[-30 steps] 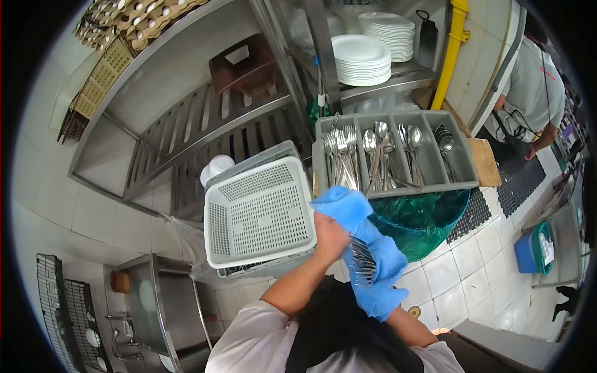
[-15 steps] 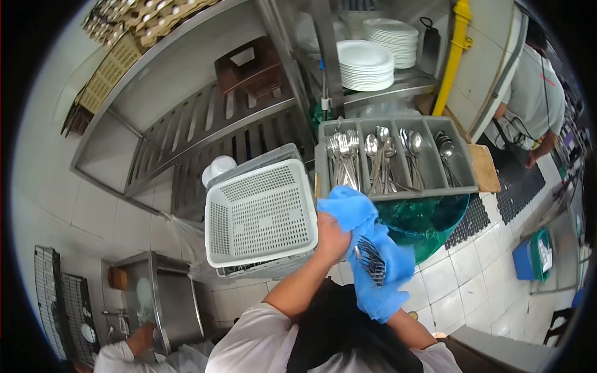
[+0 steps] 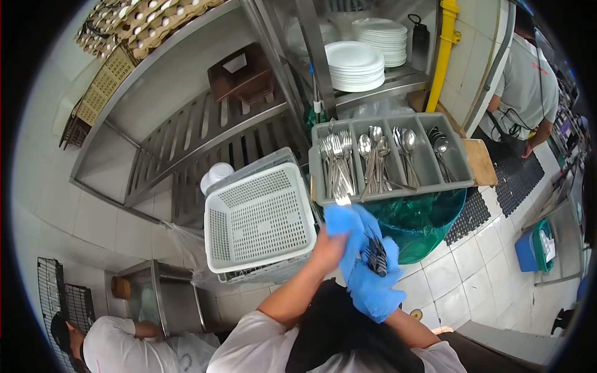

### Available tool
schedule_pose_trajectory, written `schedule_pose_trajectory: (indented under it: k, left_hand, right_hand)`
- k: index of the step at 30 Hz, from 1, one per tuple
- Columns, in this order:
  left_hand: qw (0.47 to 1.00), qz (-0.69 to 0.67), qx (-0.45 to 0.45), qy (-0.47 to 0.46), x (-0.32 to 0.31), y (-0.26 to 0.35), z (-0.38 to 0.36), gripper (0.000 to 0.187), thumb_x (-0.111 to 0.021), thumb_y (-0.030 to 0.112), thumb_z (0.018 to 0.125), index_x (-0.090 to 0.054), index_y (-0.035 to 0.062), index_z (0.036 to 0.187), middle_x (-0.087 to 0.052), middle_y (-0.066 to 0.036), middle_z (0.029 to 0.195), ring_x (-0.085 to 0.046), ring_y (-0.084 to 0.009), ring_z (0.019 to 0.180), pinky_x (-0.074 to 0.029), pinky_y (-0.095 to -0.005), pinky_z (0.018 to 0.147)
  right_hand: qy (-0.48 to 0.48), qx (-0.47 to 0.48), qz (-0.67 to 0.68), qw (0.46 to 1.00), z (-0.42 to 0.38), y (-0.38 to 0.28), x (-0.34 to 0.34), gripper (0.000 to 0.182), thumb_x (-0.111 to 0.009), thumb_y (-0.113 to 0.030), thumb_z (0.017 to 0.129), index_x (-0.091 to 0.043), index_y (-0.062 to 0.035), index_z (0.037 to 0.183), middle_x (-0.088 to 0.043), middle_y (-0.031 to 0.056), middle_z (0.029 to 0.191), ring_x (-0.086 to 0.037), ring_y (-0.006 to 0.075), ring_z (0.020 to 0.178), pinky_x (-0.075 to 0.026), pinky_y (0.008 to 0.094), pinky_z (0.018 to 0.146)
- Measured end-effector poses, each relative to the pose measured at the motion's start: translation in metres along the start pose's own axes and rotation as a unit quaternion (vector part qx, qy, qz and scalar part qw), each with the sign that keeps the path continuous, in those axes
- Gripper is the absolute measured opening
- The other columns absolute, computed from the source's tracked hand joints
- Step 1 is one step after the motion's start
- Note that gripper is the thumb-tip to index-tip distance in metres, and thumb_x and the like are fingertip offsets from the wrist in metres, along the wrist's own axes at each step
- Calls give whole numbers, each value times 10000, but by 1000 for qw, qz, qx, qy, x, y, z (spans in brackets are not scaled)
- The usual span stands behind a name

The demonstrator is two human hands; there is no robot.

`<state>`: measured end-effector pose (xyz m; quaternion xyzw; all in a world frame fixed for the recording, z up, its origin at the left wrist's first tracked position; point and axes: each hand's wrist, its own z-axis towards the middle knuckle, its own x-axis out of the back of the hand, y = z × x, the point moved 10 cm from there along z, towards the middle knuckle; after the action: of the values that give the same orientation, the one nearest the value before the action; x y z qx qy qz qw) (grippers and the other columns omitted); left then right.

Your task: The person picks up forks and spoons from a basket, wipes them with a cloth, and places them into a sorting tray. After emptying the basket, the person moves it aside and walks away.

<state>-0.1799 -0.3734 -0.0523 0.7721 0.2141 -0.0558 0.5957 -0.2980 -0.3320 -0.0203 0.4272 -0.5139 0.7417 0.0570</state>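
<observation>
Landmark: grey cutlery tray, four compartments, resting over a green-lined bin.

Far left of the tray, low in view: another person in a white top bends beside a steel sink. Nearer, just left of the tray: white perforated basket, stacked on a grey crate.

Below the tray's left end: left hand, grip closed on the blue cloth. Just right of it, a bundle of forks lies wrapped in the cloth, tines showing. Right hand sits under the cloth; grip appears clamped around cloth and forks, fingers hidden.

Above the tray: stacks of white plates on a shelf. Right of the tray: a person in a grey shirt, standing apart.
</observation>
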Motion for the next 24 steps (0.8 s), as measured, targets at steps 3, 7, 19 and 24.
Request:
schedule_pose_trajectory:
  k: [3,7,19,24]
  left_hand:
    - [987,156,-40,12,-1,-9,-1,218,-515,210,952,-599,25,1032,-640,-92,960,-631,-190,844,-521,-324,772]
    - [991,128,27,-3,-2,-33,7,215,-539,229,940,-604,37,1013,-651,-95,875,-643,-200,762,-543,-356,651]
    - [995,-35,80,-40,13,44,94,193,-540,191,929,-605,11,954,-647,-95,831,-643,-209,687,-559,-361,622]
    - [995,-46,69,52,42,28,104,251,-506,245,953,-606,15,955,-654,-101,837,-646,-212,702,-560,-363,634]
  right_hand:
    - [-68,13,-135,988,-2,6,-17,261,-589,-333,838,-566,-85,916,-560,42,788,-537,202,704,-423,325,613]
    - [-104,14,-210,972,-2,15,-21,243,-614,-328,805,-571,-92,847,-556,39,747,-540,216,683,-413,339,593]
    - [-100,14,-259,961,-11,-2,-2,273,-667,-320,737,-585,-89,858,-579,69,811,-554,272,756,-428,390,663]
    - [-7,17,-138,990,-17,6,0,316,-666,-293,737,-576,-66,938,-574,99,893,-541,289,830,-427,401,716]
